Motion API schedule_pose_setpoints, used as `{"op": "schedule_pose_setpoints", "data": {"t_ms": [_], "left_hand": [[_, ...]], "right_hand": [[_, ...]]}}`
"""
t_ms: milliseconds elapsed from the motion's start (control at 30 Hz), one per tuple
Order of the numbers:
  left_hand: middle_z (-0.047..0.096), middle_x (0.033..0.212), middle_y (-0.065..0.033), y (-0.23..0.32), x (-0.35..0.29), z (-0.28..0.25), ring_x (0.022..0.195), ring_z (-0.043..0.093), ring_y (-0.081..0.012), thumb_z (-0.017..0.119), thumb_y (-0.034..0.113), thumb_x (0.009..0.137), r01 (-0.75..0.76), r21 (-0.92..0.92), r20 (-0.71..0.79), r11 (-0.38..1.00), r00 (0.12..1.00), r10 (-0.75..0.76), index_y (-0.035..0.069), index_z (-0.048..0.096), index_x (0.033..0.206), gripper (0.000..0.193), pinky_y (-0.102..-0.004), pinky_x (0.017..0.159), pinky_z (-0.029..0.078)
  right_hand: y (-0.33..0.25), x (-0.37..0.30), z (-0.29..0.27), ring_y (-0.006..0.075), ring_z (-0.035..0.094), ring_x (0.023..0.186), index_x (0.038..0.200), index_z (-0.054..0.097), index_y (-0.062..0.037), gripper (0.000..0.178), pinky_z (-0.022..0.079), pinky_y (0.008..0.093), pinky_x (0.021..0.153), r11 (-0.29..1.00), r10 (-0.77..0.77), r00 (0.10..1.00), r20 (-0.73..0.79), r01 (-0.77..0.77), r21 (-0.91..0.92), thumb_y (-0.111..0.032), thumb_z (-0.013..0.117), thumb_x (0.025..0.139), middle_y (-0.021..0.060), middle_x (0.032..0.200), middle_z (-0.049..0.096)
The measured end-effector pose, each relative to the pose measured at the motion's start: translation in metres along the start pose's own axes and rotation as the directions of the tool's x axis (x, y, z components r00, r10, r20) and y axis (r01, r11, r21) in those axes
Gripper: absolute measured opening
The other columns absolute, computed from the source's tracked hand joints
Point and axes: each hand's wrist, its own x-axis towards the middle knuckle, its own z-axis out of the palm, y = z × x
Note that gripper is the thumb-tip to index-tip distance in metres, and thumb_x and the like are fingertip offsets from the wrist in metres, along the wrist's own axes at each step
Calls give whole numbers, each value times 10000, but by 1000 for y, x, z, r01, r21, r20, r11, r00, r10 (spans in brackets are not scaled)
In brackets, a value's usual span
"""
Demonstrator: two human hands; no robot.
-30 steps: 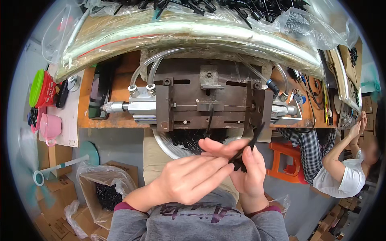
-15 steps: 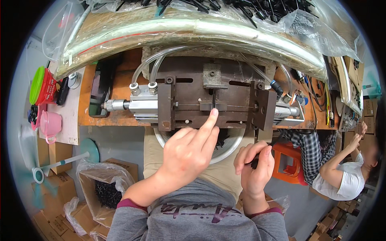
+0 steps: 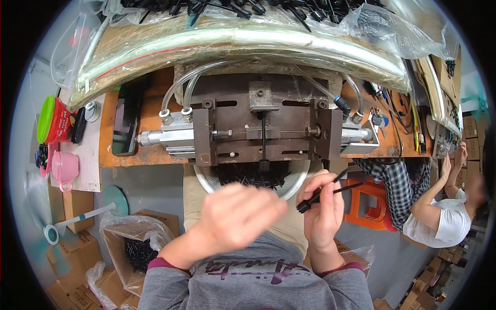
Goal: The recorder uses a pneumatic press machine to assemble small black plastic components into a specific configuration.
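My left hand is blurred by motion in front of the fixture, over the near side of the basket; its fingers are smeared. On the right, my right hand grips thin black plastic sticks with a thicker end, between thumb and fingers. Another black stick lies front to back across the small centre block of the brown metal fixture. Its thicker end juts past the front edge. Thin pins from the left air cylinder and right air cylinder point at that block.
Below the fixture a white basket holds many black sticks. A plastic-covered ledge with more sticks spans the back. Clear hoses arch behind. A phone lies left. Another person sits at right near an orange stool.
My left hand has drawn back from the stick on the fixture toward me. Both cylinder rods now extend farther inward. My right hand has turned, showing the sticks it holds.
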Motion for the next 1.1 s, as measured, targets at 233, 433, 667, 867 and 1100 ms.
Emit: {"op": "schedule_pose_setpoints", "data": {"t_ms": [233, 433, 667, 867, 1100], "left_hand": [[659, 899, -57, 24, 7, 4, 737, 643, -188, 659, 83, 587, -47, 12, 79, 999, 996, 46, 34, 711, 934, 354, -281, 619, 510], [585, 856, -76, 45, -4, -3, 750, 586, -180, 793, -107, 579, 215, -68, -117, 974, 968, -222, 44, 700, 907, 373, -268, 557, 493], [570, 1055, -115, 44, -4, 7, 809, 629, -178, 787, -103, 599, 233, -125, -44, 964, 970, -240, 23, 676, 905, 349, -249, 625, 530], [584, 1172, -152, 42, 1, 2, 774, 644, -177, 793, -93, 570, 268, -88, 13, 959, 963, -268, 6, 675, 901, 365, -251, 615, 529], [513, 1297, -178, 38, 12, -2, 846, 648, -209, 779, -91, 709, 73, -100, 57, 992, 996, -67, -16, 668, 1041, 358, -258, 656, 529]], "right_hand": [[-8, -1, 7, 101, 478, 783, 1041, 542, -21, 346, 390, 232, 703, 991, 132, 965, 228, -129, -31, -286, 320, 1047, 39, 879, 511], [3, 2, -66, 82, 481, 634, 1151, 497, -22, 291, 417, 222, 592, 903, -383, 861, -335, 272, -332, -250, 351, 1044, 33, 749, 532], [42, -5, -292, 50, 386, 537, 1216, 524, -66, 254, 335, 210, 497, 943, -314, 495, -810, 60, -329, -148, 506, 977, -38, 634, 424], [37, 27, -362, 92, 402, 532, 1385, 416, -16, 610, 395, 247, 567, 750, -591, 259, -764, -171, -639, -132, 681, 849, -18, 571, 409], [57, 21, -406, 250, 624, 670, 1389, 464, -146, 635, 492, 398, 706, 606, -447, 347, -824, -560, -565, -177, 667, 789, 103, 705, 626]]}}
